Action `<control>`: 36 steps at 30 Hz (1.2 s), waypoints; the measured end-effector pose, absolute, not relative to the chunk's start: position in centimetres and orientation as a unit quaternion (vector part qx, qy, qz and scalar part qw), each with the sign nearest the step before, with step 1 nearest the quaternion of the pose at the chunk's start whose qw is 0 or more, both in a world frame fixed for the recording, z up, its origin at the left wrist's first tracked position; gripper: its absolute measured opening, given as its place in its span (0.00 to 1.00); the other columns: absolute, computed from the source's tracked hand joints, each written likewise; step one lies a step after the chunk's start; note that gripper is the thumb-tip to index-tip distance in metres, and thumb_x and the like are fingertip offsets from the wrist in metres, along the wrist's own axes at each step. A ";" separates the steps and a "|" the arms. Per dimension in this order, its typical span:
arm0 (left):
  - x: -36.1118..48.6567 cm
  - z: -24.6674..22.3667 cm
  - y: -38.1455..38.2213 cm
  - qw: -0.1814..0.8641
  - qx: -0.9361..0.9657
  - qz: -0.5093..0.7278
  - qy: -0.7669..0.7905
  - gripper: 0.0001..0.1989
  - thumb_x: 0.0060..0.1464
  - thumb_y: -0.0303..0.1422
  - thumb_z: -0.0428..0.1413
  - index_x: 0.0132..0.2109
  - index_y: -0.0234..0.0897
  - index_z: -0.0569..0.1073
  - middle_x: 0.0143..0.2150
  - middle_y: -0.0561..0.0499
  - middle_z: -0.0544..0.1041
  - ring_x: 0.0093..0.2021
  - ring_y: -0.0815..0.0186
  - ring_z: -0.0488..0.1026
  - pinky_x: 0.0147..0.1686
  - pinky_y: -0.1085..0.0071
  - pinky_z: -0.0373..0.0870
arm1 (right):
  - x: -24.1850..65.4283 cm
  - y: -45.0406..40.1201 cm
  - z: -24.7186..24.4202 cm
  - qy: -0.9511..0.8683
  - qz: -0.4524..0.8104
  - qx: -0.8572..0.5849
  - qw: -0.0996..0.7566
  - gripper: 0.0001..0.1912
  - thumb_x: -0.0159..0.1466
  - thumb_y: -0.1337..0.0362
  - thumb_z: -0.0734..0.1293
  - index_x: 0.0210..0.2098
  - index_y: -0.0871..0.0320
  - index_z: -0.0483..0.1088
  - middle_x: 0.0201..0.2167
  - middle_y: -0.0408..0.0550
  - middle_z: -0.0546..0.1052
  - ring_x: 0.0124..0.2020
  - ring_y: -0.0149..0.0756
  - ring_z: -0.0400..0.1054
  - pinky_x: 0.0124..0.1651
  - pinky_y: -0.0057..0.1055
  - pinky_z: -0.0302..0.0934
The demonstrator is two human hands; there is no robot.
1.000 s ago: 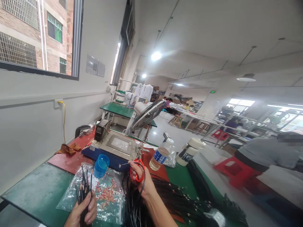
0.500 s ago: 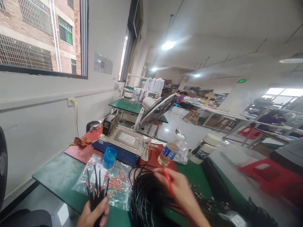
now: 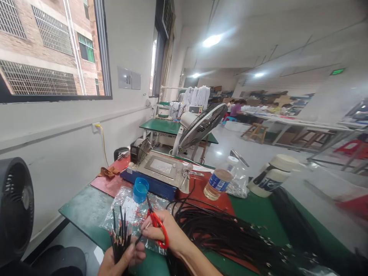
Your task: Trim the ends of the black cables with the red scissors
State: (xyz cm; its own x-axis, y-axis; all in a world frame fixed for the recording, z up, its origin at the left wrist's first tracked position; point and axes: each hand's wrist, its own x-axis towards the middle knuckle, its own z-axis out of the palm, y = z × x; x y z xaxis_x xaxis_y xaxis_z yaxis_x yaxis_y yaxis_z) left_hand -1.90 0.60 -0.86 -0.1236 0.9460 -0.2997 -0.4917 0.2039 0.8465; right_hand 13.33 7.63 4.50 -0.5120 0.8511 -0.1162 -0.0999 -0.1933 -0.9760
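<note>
My left hand (image 3: 122,257) is closed around a bundle of black cables (image 3: 120,230), held upright with short coloured wire ends at their tips. Just right of it, my right hand (image 3: 163,230) holds red-handled scissors (image 3: 156,223), their dark blades pointing up and away. Its thumb and forefinger also seem to pinch the end of one black cable that runs to the left hand. Beyond both hands lies a clear plastic bag (image 3: 126,195) scattered with small red bits. A large pile of black cables (image 3: 218,226) spreads over the table at the right, partly hidden by my right forearm.
Behind the bag stand a blue cup (image 3: 140,190) and a metal-topped device with a blue base (image 3: 156,168). To their right are a bottle of pale liquid (image 3: 217,184) and a large white jar (image 3: 271,176). A black fan (image 3: 14,211) is at the left edge.
My right hand has moved left with the scissors, from above the cable pile to beside the left hand. The view has swung slightly left. My left hand keeps its cable bundle.
</note>
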 end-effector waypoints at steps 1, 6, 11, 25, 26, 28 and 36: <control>-1.6 -0.5 0.8 0.612 0.248 0.582 0.476 0.23 0.29 0.46 0.68 0.31 0.33 0.79 0.26 0.42 0.81 0.26 0.55 0.77 0.29 0.62 0.72 | 13.6 7.7 4.3 -0.532 0.685 -0.351 0.353 0.18 0.41 0.56 0.77 0.23 0.64 0.75 0.15 0.40 0.68 0.16 0.20 0.55 0.19 0.20 0.46; -0.8 0.1 1.6 0.607 0.273 0.563 0.491 0.20 0.32 0.42 0.68 0.30 0.30 0.80 0.24 0.43 0.81 0.24 0.59 0.77 0.25 0.68 0.72 | 14.6 8.3 3.5 -0.501 0.701 -0.341 0.375 0.19 0.40 0.55 0.77 0.23 0.64 0.74 0.14 0.39 0.68 0.14 0.21 0.53 0.18 0.20 0.45; -2.6 -0.6 1.0 0.533 0.124 0.641 0.538 0.18 0.28 0.39 0.70 0.29 0.36 0.78 0.29 0.47 0.83 0.34 0.56 0.79 0.33 0.69 0.76 | 15.0 8.6 2.9 -0.486 0.705 -0.345 0.386 0.19 0.39 0.55 0.77 0.20 0.64 0.72 0.12 0.38 0.66 0.13 0.21 0.53 0.17 0.20 0.45; -1.4 1.5 0.8 0.586 0.315 0.489 0.564 0.24 0.34 0.51 0.63 0.27 0.31 0.77 0.10 0.57 0.64 0.10 0.81 0.48 0.13 0.78 0.39 | 12.8 6.1 2.2 -0.495 0.767 -0.211 0.349 0.21 0.45 0.50 0.74 0.25 0.64 0.74 0.15 0.43 0.70 0.19 0.30 0.66 0.27 0.27 0.61; -1.6 1.6 0.8 0.601 0.322 0.478 0.554 0.24 0.35 0.51 0.63 0.25 0.31 0.77 0.09 0.59 0.61 0.10 0.81 0.47 0.13 0.78 0.38 | 12.8 6.1 2.3 -0.493 0.770 -0.205 0.350 0.22 0.46 0.49 0.74 0.26 0.64 0.74 0.15 0.43 0.70 0.19 0.30 0.66 0.27 0.28 0.61; -1.8 2.0 1.1 0.628 0.339 0.456 0.531 0.23 0.37 0.51 0.62 0.22 0.30 0.75 0.09 0.58 0.61 0.10 0.81 0.47 0.13 0.77 0.37 | 12.7 6.1 2.4 -0.489 0.772 -0.201 0.354 0.23 0.46 0.48 0.73 0.25 0.64 0.73 0.15 0.43 0.69 0.18 0.29 0.65 0.27 0.28 0.61; -1.5 2.9 1.8 0.650 0.297 0.450 0.536 0.21 0.38 0.47 0.63 0.21 0.31 0.72 0.12 0.54 0.67 0.11 0.80 0.51 0.13 0.77 0.38 | 13.5 7.0 2.9 -0.504 0.680 -0.355 0.396 0.23 0.48 0.46 0.71 0.26 0.63 0.70 0.16 0.37 0.63 0.16 0.21 0.50 0.19 0.21 0.44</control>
State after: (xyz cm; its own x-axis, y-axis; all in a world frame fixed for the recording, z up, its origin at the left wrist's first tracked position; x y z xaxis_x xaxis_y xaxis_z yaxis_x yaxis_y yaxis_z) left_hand -1.54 1.81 2.90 0.0207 0.9030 -0.4292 -0.2656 0.4188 0.8683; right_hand 13.51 6.95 2.91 -0.4337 0.8972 -0.0833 -0.1813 -0.1774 -0.9673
